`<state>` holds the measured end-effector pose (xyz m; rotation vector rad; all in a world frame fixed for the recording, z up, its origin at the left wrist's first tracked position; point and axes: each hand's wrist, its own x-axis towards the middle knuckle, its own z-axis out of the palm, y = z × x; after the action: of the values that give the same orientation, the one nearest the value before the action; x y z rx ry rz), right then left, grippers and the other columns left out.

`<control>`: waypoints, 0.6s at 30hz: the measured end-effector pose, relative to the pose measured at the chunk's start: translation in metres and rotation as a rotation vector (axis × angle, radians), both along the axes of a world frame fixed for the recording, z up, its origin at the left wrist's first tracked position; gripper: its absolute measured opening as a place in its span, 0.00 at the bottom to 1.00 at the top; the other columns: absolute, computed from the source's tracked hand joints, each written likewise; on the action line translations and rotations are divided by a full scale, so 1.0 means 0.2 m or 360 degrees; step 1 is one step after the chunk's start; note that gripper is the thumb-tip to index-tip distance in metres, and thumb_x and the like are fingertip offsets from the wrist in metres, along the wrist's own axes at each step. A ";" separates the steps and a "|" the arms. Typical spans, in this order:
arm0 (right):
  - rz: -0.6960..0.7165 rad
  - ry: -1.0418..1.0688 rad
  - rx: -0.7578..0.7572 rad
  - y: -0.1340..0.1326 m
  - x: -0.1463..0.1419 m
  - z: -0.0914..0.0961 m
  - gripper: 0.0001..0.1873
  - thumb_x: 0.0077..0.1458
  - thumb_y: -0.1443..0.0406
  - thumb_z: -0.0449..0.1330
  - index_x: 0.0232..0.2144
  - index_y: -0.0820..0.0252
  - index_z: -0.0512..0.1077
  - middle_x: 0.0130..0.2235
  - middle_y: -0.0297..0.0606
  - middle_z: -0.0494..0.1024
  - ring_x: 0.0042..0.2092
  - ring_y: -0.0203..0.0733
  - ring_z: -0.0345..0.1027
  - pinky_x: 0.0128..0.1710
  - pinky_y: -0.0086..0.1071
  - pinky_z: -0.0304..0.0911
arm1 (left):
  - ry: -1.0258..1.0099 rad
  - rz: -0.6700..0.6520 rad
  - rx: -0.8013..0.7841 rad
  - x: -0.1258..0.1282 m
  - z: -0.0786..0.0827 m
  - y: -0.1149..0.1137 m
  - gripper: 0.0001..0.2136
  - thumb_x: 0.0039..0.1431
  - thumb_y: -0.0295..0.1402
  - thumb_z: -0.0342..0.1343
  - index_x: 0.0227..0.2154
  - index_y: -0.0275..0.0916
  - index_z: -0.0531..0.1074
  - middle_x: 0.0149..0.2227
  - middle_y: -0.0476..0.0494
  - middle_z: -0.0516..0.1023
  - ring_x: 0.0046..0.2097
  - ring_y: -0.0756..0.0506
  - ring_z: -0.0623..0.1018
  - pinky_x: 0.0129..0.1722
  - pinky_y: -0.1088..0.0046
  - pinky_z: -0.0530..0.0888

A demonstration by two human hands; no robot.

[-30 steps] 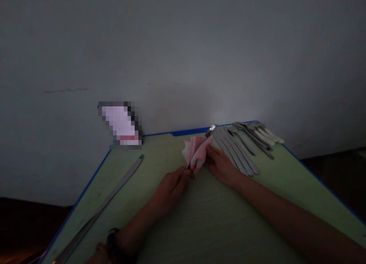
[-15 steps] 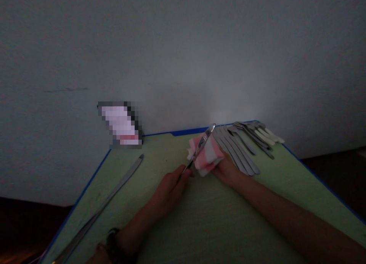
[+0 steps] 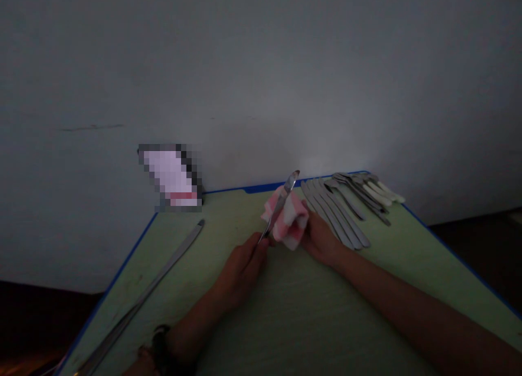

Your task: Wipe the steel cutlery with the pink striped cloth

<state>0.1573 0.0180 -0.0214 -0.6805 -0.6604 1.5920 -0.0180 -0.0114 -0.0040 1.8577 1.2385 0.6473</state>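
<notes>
My left hand (image 3: 247, 262) is closed round the handle of a shiny table knife (image 3: 281, 202), whose blade points up and away to the right. Behind the blade, a pink and white cloth (image 3: 292, 221) is bunched in my right hand (image 3: 320, 237). The cloth lies against the knife, and it hides most of my right fingers. Several knives (image 3: 336, 213) lie side by side on the table just beyond my right hand.
Spoons and other cutlery (image 3: 361, 191), some with white handles (image 3: 381, 191), lie at the far right. More metal cutlery (image 3: 163, 270) runs along the left side of the green table (image 3: 326, 321). A blurred-out phone-like object (image 3: 171, 175) leans on the wall (image 3: 261, 66).
Both hands have shifted slightly left with the knife and cloth. The cloth is more crumpled, and the knife stands a little steeper.
</notes>
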 end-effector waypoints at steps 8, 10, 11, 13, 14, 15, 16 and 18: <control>0.0190 -0.0078 0.0055 -0.01 0.02 0.02 0.10 0.47 0.58 0.62 0.30 0.59 0.73 0.28 0.31 0.74 0.29 0.33 0.64 0.30 0.28 0.61 | 0.0083 -0.0018 0.0018 0.00 0.00 0.00 0.14 0.64 0.42 0.40 0.31 0.39 0.64 0.21 0.53 0.65 0.23 0.51 0.66 0.25 0.76 0.61; 0.0158 -0.0011 0.0045 0.00 0.02 0.00 0.09 0.48 0.60 0.62 0.31 0.59 0.73 0.29 0.32 0.74 0.30 0.33 0.65 0.32 0.28 0.62 | 0.0088 -0.0030 0.0028 0.00 0.01 0.01 0.14 0.64 0.41 0.40 0.31 0.39 0.65 0.22 0.53 0.66 0.24 0.50 0.66 0.25 0.76 0.62; 0.0141 0.0012 0.0035 0.00 0.02 -0.01 0.08 0.48 0.61 0.62 0.31 0.59 0.73 0.29 0.32 0.75 0.30 0.34 0.66 0.32 0.29 0.62 | 0.0092 -0.0033 0.0029 0.00 0.01 0.01 0.14 0.64 0.41 0.40 0.31 0.39 0.65 0.22 0.53 0.66 0.24 0.50 0.66 0.26 0.76 0.62; 0.0132 0.0027 0.0030 0.01 0.02 -0.02 0.07 0.47 0.63 0.62 0.31 0.59 0.73 0.29 0.33 0.75 0.30 0.34 0.66 0.33 0.29 0.62 | 0.0097 -0.0023 0.0021 0.00 0.01 0.01 0.14 0.63 0.40 0.39 0.31 0.39 0.66 0.22 0.53 0.66 0.24 0.50 0.66 0.26 0.75 0.62; 0.0151 0.0016 0.0037 0.01 0.02 -0.02 0.07 0.46 0.64 0.62 0.31 0.59 0.73 0.29 0.33 0.75 0.30 0.34 0.67 0.33 0.29 0.63 | 0.0093 -0.0013 0.0016 0.00 0.01 0.01 0.14 0.63 0.40 0.40 0.30 0.39 0.65 0.21 0.53 0.66 0.24 0.50 0.66 0.26 0.75 0.62; 0.0178 0.0001 0.0052 0.00 0.02 -0.02 0.07 0.45 0.66 0.63 0.31 0.59 0.74 0.29 0.33 0.75 0.30 0.34 0.67 0.34 0.29 0.63 | 0.0087 0.0000 0.0015 0.00 0.01 0.01 0.14 0.63 0.41 0.40 0.30 0.39 0.65 0.21 0.53 0.66 0.23 0.50 0.66 0.25 0.75 0.62; 0.0211 -0.0015 0.0072 0.00 0.03 -0.02 0.08 0.44 0.67 0.63 0.31 0.59 0.74 0.29 0.33 0.75 0.31 0.34 0.67 0.34 0.29 0.63 | 0.0081 0.0010 0.0014 0.00 0.01 0.01 0.14 0.63 0.41 0.40 0.29 0.39 0.64 0.21 0.53 0.66 0.23 0.50 0.66 0.25 0.75 0.62; 0.0281 -0.0035 0.0121 -0.01 0.03 -0.01 0.10 0.43 0.68 0.63 0.33 0.58 0.74 0.30 0.33 0.76 0.31 0.34 0.68 0.35 0.29 0.63 | 0.0090 0.0015 0.0022 0.00 0.00 0.01 0.15 0.63 0.42 0.39 0.28 0.39 0.63 0.21 0.53 0.66 0.23 0.50 0.66 0.25 0.76 0.62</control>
<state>0.1624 0.0155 -0.0229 -0.5974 -0.8111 1.7138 -0.0171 -0.0092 -0.0032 1.8941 1.2828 0.6138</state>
